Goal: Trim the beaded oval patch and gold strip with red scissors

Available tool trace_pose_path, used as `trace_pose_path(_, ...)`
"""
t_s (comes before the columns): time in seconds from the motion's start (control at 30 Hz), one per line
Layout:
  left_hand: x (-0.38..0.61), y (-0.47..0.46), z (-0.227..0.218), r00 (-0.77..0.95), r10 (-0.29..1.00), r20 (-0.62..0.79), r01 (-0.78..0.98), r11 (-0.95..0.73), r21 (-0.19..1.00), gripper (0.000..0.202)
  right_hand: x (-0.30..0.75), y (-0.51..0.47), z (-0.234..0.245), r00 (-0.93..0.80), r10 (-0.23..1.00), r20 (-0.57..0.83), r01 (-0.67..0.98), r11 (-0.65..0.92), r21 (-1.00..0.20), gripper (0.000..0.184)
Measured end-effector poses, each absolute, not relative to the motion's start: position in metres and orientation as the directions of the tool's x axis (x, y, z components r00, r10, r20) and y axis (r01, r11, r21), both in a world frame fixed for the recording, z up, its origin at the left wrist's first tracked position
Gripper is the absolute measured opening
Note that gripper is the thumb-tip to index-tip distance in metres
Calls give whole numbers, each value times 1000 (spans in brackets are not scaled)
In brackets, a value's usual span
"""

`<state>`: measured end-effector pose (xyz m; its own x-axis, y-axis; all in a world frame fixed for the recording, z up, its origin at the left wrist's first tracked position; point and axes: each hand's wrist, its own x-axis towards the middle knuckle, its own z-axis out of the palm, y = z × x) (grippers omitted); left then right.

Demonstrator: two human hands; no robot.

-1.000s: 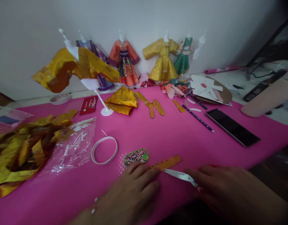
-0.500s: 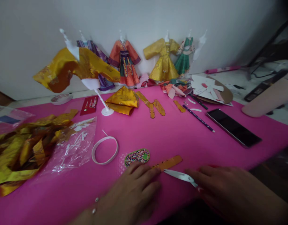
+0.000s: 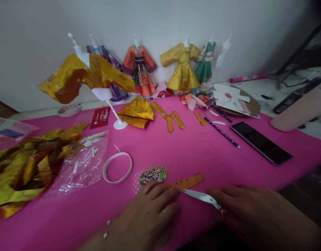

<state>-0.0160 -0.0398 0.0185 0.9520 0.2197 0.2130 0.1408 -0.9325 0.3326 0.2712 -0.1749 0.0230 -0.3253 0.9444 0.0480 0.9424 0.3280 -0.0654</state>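
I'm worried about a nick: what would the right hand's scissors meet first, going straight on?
Probably the gold strip, though the left hand lies nearly in line; exact depth is unclear.

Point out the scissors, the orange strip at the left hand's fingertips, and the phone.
Scissors [image 3: 203, 197]: head view, on the pale blades.
Orange strip [image 3: 189, 182]: head view, on the middle of its uncovered part.
Phone [image 3: 261, 143]: head view, on the dark screen.

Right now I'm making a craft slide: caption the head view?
Left hand on an orange strip, right hand holding scissors, dressed mannequins behind.
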Motion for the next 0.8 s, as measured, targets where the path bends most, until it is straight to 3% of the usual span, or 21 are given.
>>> trace_pose_path(0.2, -16, -40, 21, 953, 235, 190, 157, -923, 351, 23, 272, -174, 22, -350, 936, -24, 934, 347, -79, 43)
trace_pose_path(0.8, -16, -38, 20, 956, 217, 196, 144, -933, 329, 21, 272, -174, 20, -343, 939, 33, 935, 345, -84, 40)
